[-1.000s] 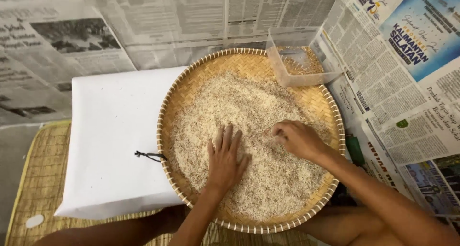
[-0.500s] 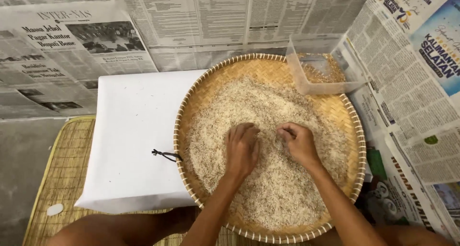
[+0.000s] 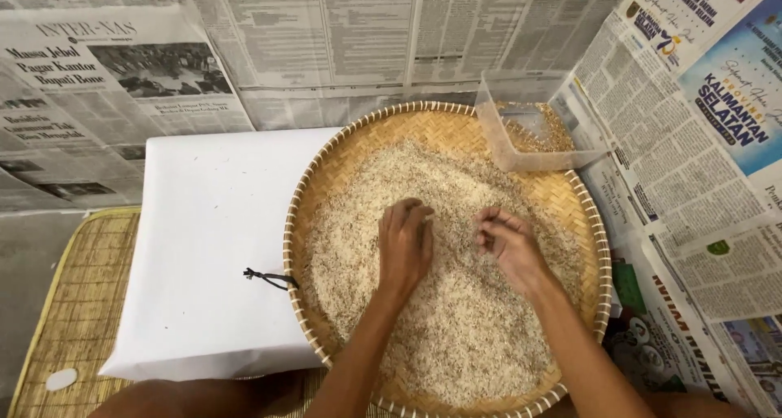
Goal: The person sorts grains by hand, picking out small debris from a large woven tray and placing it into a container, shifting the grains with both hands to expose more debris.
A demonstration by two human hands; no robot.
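Left hand (image 3: 405,247) lies palm down, fingers loosely spread, on rice (image 3: 456,304) heaped in a round woven tray (image 3: 326,173); right hand (image 3: 509,243) beside it, fingertips pinched together over the grains; clear plastic tub (image 3: 533,129) rests on the tray's far rim.

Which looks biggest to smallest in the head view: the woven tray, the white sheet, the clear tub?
1. Woven tray
2. White sheet, close to the tray in size and partly under it, so this order is unsure
3. Clear tub, plainly smallest
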